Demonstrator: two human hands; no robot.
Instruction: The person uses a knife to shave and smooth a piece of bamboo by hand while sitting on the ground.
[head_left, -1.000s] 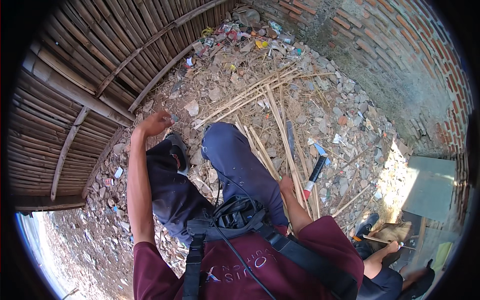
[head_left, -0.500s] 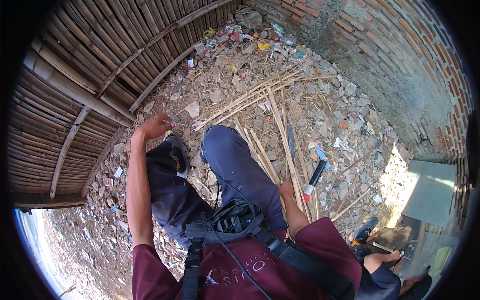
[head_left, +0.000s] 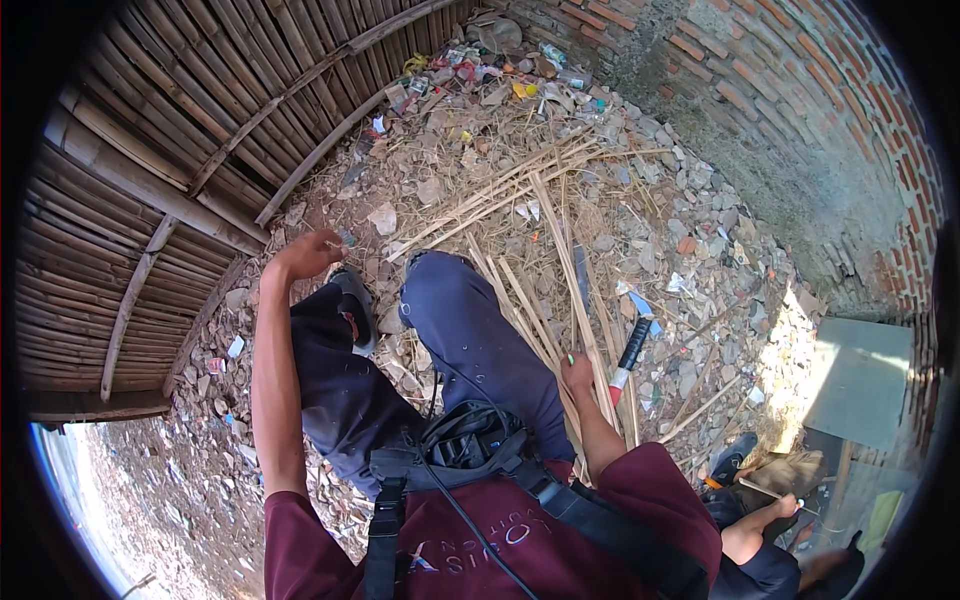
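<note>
My right hand (head_left: 577, 374) is low beside my right knee, among long split bamboo strips (head_left: 522, 295). Its fingers are closed, and a small green-and-pale tip pokes out at the top; the rest of what they hold is hidden. Just right of it lies a tool with a black grip (head_left: 632, 345) and a red-and-white end. A dark flat strip (head_left: 582, 275) lies among the bamboo farther up. My left hand (head_left: 312, 255) hangs bent at the wrist above my left shoe (head_left: 353, 305), fingers loosely stretched, with nothing clearly in them.
Ahead, more bamboo strips (head_left: 490, 195) lie across stony, littered ground. A bamboo-slat wall (head_left: 150, 190) rises on the left and a brick wall (head_left: 800, 120) on the right. At lower right a co-worker's hand (head_left: 785, 505) holds a stick, near a grey-green board (head_left: 857, 385).
My right hand has shifted slightly up, and the green tip shows more plainly. My left hand stays nearly still. The co-worker's hand and stick have moved a little.
</note>
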